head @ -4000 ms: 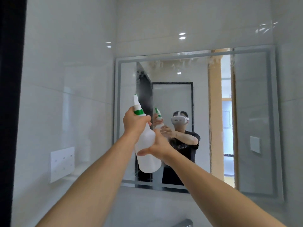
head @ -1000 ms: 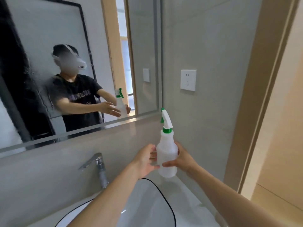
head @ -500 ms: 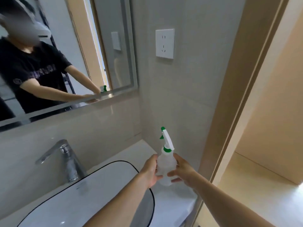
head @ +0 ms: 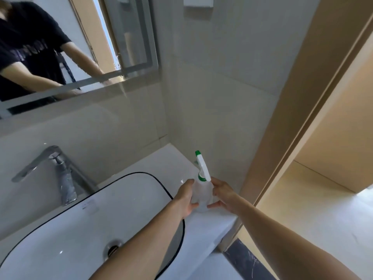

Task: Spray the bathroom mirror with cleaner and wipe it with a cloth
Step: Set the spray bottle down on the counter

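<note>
A white spray bottle (head: 202, 194) with a green collar and green nozzle tip stands upright at the right end of the white countertop (head: 214, 221), near the wall corner. My left hand (head: 186, 198) grips its left side and my right hand (head: 223, 194) grips its right side, so both hands wrap the body. The mirror (head: 129, 37) fills the upper left, with wet streaks near its lower right corner. No cloth is in view.
A white basin with a black rim (head: 66, 239) lies left of the bottle, with a chrome faucet (head: 60, 174) behind it. A wall socket (head: 198, 1) sits high on the tiled wall. A beige door frame (head: 292, 118) and doorway floor are on the right.
The bottle has come down from in front of the mirror to the countertop's right end, still in both hands. My view has swung down and right.
</note>
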### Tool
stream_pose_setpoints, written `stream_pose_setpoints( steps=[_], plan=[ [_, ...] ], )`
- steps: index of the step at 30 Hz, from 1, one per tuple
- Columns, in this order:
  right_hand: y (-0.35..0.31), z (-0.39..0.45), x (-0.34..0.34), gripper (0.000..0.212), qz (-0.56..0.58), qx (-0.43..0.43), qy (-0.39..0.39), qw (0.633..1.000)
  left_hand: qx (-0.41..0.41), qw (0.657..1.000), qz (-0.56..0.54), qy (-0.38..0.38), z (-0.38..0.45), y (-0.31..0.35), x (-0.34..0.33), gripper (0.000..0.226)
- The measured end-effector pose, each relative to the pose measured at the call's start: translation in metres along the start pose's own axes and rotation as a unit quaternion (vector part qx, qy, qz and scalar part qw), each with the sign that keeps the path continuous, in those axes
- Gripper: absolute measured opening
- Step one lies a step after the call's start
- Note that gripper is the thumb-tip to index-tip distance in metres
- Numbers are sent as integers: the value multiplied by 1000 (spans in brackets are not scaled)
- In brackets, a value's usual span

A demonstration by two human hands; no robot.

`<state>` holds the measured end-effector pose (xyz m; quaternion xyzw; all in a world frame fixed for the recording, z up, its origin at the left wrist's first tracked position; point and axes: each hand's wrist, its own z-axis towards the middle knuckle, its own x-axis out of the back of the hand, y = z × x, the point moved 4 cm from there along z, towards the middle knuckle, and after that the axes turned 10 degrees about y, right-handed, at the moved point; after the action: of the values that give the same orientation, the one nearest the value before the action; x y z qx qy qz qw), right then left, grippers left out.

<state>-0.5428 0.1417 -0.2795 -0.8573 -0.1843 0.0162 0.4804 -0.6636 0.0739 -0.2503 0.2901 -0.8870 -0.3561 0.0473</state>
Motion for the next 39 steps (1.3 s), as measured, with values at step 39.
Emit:
stream_pose_setpoints(
  steps=[39],
  plan=[
    [-282, -185, -202, 27, -68, 457, -81, 883, -560, 770, 68, 298, -228, 212, 250, 44]
  ],
)
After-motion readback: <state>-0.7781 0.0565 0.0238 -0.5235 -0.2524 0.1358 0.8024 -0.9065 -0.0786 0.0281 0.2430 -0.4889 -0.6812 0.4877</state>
